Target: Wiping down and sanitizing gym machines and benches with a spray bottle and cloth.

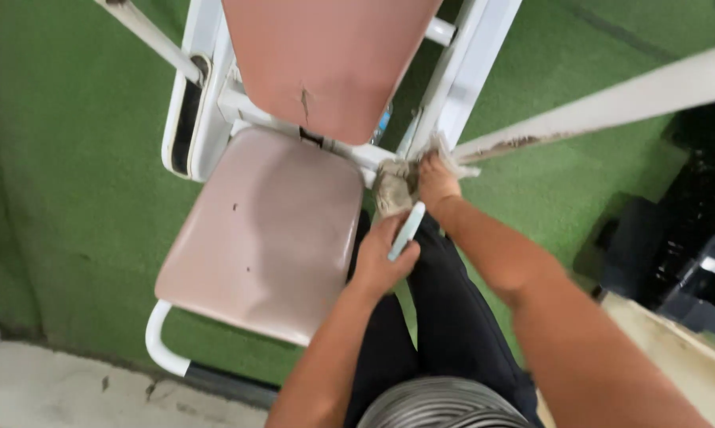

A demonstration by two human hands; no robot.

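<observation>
Your lap fills the bottom of the view: a grey ribbed hem [440, 406] and dark trousers [444, 317] running up toward the machine. Both bare forearms reach forward over them.

Your left hand [383, 261] sits just above the knee, fingers curled shut around a slim pale-blue, pen-shaped tool [406, 231]. That tool slants up and to the right, its upper end close to the other wrist, its lower end hidden in your grip.

Your right hand [436, 179] lies a little farther out, palm down, fingers pressed together onto a dirty grey rag [390, 187]. It holds that rag against the white metal frame [468, 63] where the seat and the backrest meet. Part of the cloth bunches to the left of your fingers and a frayed corner sticks out to the right.

Left of your hands is the pink padded seat [266, 234], worn and marked with small dark nicks, edged below by a white curved tube [161, 341]. Beyond it rises the pink backrest [326, 63], with a tear near its lower edge. A white bar [611, 107] with rusty chipped paint crosses from the right toward your right hand.

Green turf [72, 158] covers the floor around the machine, a pale concrete strip [56, 388] lies at lower left, and dark equipment [690, 238] stands at the right edge.
</observation>
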